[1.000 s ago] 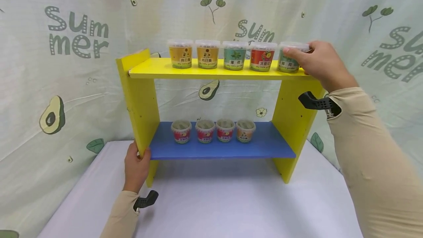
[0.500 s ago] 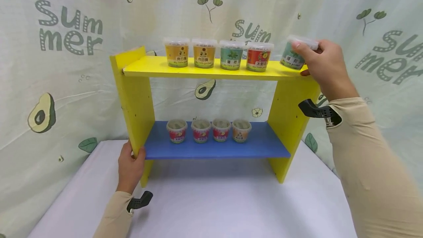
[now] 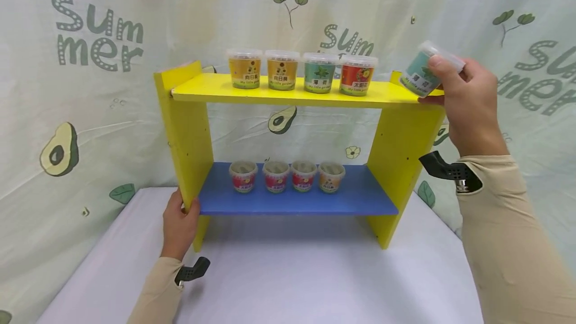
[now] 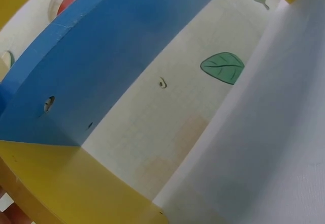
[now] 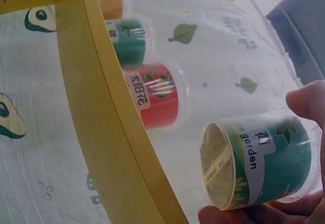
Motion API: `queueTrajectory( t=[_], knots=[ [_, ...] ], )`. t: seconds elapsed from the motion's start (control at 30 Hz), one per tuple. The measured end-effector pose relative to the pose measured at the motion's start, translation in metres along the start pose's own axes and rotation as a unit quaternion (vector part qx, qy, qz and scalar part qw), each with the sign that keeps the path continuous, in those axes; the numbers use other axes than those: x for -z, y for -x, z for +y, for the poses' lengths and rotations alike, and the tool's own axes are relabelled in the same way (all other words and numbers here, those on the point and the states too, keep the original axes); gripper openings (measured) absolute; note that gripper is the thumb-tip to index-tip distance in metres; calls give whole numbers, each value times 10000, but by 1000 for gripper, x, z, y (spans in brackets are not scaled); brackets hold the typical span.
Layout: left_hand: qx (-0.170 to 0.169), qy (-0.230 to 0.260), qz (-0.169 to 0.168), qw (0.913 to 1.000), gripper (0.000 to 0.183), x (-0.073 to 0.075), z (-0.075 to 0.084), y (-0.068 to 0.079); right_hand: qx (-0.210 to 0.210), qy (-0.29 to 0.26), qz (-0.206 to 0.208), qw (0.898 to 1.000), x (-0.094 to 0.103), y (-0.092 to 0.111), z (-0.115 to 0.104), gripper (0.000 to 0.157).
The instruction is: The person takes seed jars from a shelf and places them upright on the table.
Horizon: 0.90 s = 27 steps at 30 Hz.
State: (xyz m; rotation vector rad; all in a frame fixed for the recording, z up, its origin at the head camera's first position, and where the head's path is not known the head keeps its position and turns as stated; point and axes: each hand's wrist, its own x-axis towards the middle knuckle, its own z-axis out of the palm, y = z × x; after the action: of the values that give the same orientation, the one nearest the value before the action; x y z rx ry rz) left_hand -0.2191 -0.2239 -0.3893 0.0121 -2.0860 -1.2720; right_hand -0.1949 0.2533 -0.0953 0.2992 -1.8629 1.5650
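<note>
My right hand (image 3: pixel 478 101) grips a green-labelled plastic cup (image 3: pixel 425 70) with a clear lid, thumb on its front. The cup is tilted and overlaps the right end of the yellow top shelf (image 3: pixel 288 95) in the head view. In the right wrist view, the bottom of the green cup (image 5: pixel 266 160) faces the camera side, apart from the shelf's edge. My left hand (image 3: pixel 180 226) holds the yellow left side panel (image 3: pixel 186 149), thumb in front, near the blue lower shelf (image 3: pixel 297 206). Its other fingers are partly hidden behind the panel.
On the top shelf stand two yellow cups (image 3: pixel 245 70), a green cup (image 3: pixel 320 74) and a red cup (image 3: pixel 356 76). Several smaller cups (image 3: pixel 276 179) line the blue shelf. A white-covered table (image 3: pixel 292 274) bears the unit, with a printed cloth (image 3: pixel 108 114) behind.
My right hand has lifted the green cup off the right end of the top shelf, tilting it and moving it right and up. The left hand keeps its hold on the panel.
</note>
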Motion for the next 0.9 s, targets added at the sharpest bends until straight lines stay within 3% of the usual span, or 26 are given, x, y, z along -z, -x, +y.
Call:
queueTrajectory(
  t=[0.13,0.57,0.7,0.9],
  knots=[
    [42,28,-28,10000,39,-3,1,-1,-2,-639,52,9979,4,12,5,47],
    [-51,180,-11,9998,41,-8,6,-5,88,-1727,390,9842,14,46,24,38],
    [14,107,3,9999,40,-5,6,-3,100,-1613,247,9866,9,60,37,39],
    [-107,201,138,9996,38,-2,3,-3,-119,-933,49,9956,-9,83,65,41]
  ],
)
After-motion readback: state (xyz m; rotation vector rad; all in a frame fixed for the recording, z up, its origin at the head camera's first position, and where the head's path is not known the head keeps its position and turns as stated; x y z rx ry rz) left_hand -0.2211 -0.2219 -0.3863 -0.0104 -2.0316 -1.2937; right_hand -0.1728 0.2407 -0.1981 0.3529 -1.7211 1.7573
